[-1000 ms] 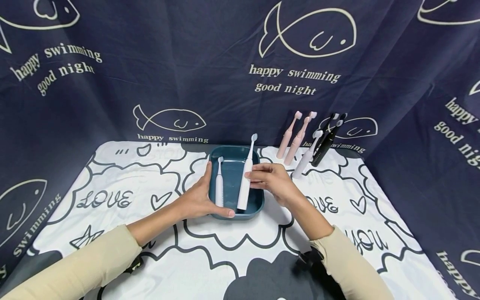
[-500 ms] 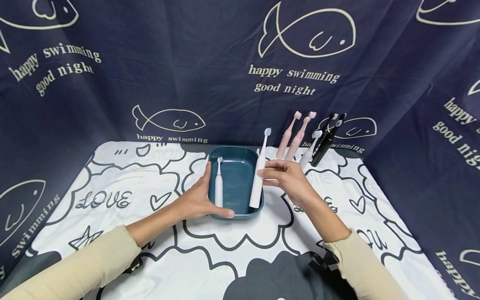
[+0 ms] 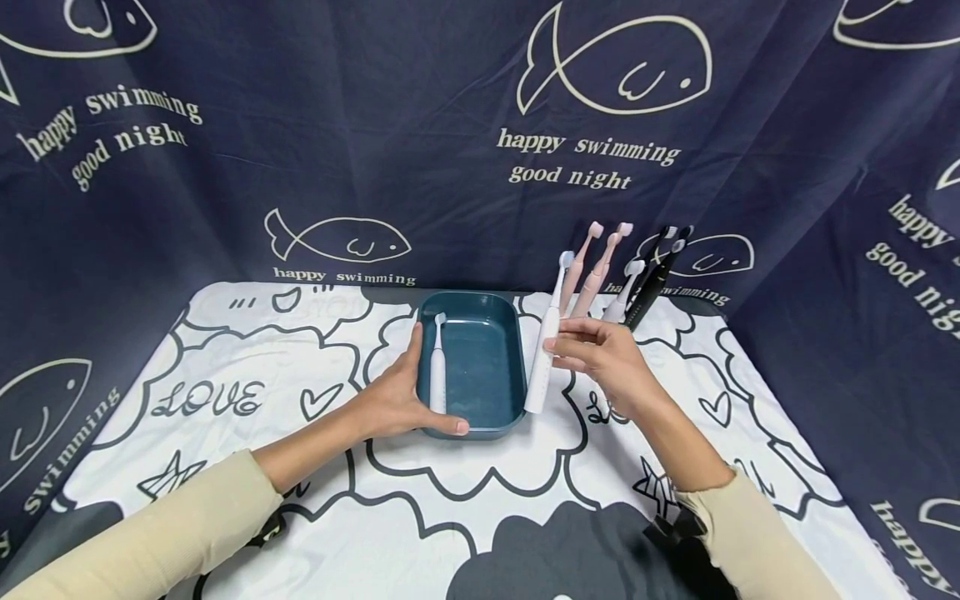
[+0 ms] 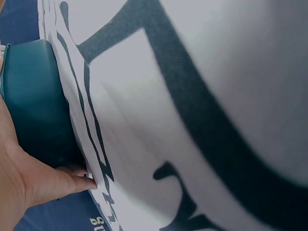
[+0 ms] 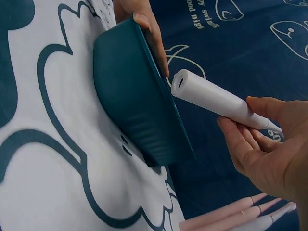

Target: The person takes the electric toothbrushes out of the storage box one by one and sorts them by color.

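My right hand (image 3: 600, 354) pinches a white electric toothbrush (image 3: 546, 346) upright just past the right rim of a teal tray (image 3: 487, 375); its flat base (image 5: 180, 82) shows in the right wrist view, gripped by the fingers (image 5: 250, 139). My left hand (image 3: 397, 392) grips the tray's left side, thumb along the front rim (image 3: 450, 427). A second white toothbrush (image 3: 438, 367) lies inside the tray by that hand. The tray's outer wall (image 4: 33, 106) and my left thumb (image 4: 57, 180) fill the left wrist view.
Two pink toothbrushes (image 3: 588, 271), a white one (image 3: 622, 292) and a black one (image 3: 652, 279) lean on the navy fish-print curtain (image 3: 480, 142) behind my right hand. A white cartoon-print cloth (image 3: 480, 483) covers the table; curtains close off left and right.
My right hand has lifted the white toothbrush out of the tray and carried it right, past the tray's rim toward the leaning brushes. The left hand and tray have stayed put.
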### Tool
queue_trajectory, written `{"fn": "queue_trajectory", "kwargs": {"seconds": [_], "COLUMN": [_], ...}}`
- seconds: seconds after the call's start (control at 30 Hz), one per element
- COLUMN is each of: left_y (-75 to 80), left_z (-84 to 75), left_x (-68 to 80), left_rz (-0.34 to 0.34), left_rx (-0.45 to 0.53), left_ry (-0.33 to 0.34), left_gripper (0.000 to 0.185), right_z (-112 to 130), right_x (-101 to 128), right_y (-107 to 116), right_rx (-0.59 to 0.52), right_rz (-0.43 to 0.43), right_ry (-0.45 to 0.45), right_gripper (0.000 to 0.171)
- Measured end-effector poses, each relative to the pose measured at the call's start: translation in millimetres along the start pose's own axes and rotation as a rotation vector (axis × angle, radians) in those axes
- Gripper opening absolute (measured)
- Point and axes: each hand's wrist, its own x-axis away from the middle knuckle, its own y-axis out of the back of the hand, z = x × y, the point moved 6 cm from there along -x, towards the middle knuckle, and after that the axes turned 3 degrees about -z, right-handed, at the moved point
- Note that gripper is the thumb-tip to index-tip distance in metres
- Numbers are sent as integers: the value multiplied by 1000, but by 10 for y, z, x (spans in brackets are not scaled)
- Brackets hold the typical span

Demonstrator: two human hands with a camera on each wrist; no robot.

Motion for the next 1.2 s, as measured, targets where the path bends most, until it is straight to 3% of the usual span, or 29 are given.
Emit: {"fn": "queue_trajectory", "kwargs": {"seconds": [0.37, 0.67, 1.2], "left_y": [-6, -6, -5], "left_z": [21, 13, -6], "left_x": [4, 3, 12], "left_rz": [7, 7, 13], "left_rx": [8, 29, 15], "left_ry": [4, -9, 11], "left_gripper": [178, 178, 178], "right_z": [57, 63, 32], "right_x": [25, 93, 164], "right_y": [255, 439, 775], "right_rx": [35, 29, -3], "right_rz": [-51, -86, -157], "right_ry": [101, 188, 317], "right_gripper": [50, 29, 27]}}
